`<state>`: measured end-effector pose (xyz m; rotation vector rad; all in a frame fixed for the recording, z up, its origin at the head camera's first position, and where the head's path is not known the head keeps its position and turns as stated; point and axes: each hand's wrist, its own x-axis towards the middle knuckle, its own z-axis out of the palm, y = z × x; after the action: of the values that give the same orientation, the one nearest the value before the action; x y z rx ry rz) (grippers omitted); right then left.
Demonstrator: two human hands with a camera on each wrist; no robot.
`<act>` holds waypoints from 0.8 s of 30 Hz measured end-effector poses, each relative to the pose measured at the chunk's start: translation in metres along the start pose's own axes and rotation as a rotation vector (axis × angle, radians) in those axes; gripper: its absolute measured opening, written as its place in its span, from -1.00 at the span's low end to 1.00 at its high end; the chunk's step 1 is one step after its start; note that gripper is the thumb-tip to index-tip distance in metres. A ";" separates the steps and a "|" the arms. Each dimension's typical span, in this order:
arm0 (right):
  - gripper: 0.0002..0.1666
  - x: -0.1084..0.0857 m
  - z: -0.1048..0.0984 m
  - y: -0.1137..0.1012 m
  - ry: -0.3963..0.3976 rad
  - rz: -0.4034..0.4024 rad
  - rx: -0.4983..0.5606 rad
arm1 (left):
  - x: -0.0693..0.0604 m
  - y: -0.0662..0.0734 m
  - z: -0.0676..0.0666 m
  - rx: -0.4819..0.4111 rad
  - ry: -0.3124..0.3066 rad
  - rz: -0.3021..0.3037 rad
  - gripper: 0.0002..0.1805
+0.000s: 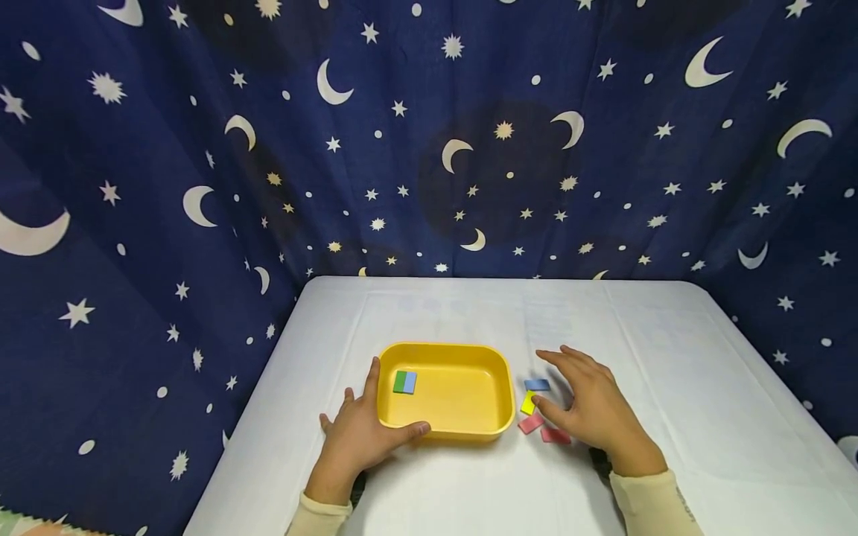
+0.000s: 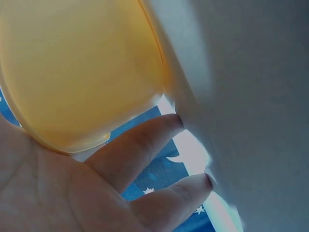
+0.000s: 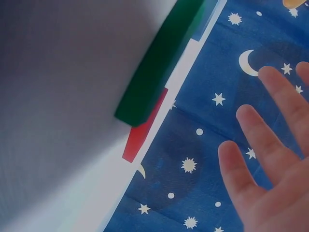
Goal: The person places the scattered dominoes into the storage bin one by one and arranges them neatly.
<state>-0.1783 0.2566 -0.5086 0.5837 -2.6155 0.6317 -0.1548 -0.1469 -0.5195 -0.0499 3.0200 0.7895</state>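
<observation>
A yellow rectangular tub (image 1: 462, 429) stands on the white table, with a green piece (image 1: 399, 382) and a light blue piece (image 1: 410, 383) side by side inside it. My left hand (image 1: 365, 432) touches its left end, thumb along the front rim and fingers spread. My right hand (image 1: 593, 402) hovers right of the tub, fingers extended, holding nothing. Near its thumb lie a blue tile (image 1: 537, 385), a yellow tile (image 1: 529, 403) and two pink-red tiles (image 1: 555, 435). The right wrist view shows a green block (image 3: 157, 67) close up with a red block (image 3: 145, 130) behind it.
White cloth covers the table (image 1: 670, 357). A dark blue curtain (image 1: 402, 164) with moons and stars hangs behind it and along the sides.
</observation>
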 end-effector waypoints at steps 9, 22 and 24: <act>-0.05 -0.002 0.000 -0.002 -0.015 0.013 -0.021 | -0.001 0.001 -0.001 0.002 -0.006 0.008 0.65; -0.03 0.000 0.008 -0.006 -0.118 0.072 -0.040 | -0.001 -0.002 0.000 -0.014 0.002 0.023 0.65; -0.06 0.000 0.010 -0.007 -0.148 0.083 -0.048 | -0.001 -0.002 0.000 -0.013 0.005 0.025 0.66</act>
<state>-0.1781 0.2462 -0.5142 0.5284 -2.7971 0.5690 -0.1541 -0.1486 -0.5208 -0.0143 3.0265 0.8127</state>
